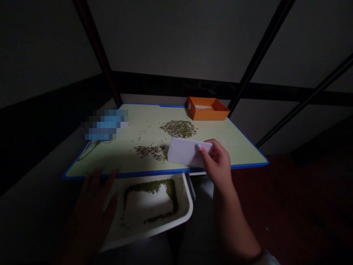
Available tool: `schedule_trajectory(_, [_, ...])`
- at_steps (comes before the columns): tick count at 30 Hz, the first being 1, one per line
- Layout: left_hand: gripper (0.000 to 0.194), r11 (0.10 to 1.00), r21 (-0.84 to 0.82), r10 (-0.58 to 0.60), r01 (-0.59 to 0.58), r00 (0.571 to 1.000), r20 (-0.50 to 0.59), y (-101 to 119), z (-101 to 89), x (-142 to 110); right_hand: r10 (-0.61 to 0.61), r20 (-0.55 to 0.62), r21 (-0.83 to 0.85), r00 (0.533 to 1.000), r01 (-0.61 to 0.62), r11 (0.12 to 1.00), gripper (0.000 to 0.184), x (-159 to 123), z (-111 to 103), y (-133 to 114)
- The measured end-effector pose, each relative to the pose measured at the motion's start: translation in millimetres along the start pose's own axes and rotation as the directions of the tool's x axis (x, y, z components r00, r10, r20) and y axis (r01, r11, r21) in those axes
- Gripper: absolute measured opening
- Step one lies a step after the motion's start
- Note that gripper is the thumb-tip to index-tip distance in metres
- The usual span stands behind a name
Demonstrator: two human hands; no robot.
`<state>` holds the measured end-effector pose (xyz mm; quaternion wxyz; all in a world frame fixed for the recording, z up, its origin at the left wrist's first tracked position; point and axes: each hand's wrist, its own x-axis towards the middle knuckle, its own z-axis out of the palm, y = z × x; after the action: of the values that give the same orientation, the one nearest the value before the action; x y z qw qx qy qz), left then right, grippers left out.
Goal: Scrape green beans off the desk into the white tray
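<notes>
My right hand [217, 162] grips a flat white rectangular card or scraper [183, 151], thumb on its near face. Its left end stands close beside a loose, darker scatter of small seeds or grains [150, 151] on the pale green board [124, 162]. Behind it lies a denser greenish pile of grains [179, 129]. In shadow, my left hand [95, 198] has its fingers spread, fingertips near the board's blue front edge. A white tray [188, 206] sits below that edge, with green grains [165, 184] banked along its inside walls.
An orange open box [209, 114] with something white inside stands at the board's back right. On the left lies a blurred-out blue item [107, 125] with a white cord [86, 150]. Dark-framed wall panels [176, 44] rise behind the board.
</notes>
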<state>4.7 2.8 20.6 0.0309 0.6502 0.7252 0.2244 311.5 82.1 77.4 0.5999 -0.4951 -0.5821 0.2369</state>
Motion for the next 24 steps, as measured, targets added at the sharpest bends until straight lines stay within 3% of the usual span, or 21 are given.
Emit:
schedule_trajectory(11, [0.063, 1.0, 0.016, -0.009, 0.009, 1.0, 0.022, 1, 0.6, 2, 0.02, -0.091, -0.035, 0.996, -0.023, 0.999, 0.018, 3, 1, 5])
schedule_trajectory(24, [0.063, 1.0, 0.008, 0.0, 0.0, 1.0, 0.025, 1, -0.4, 1, 0.039, -0.056, -0.021, 0.998, -0.04, 0.999, 0.019, 0, 11, 4])
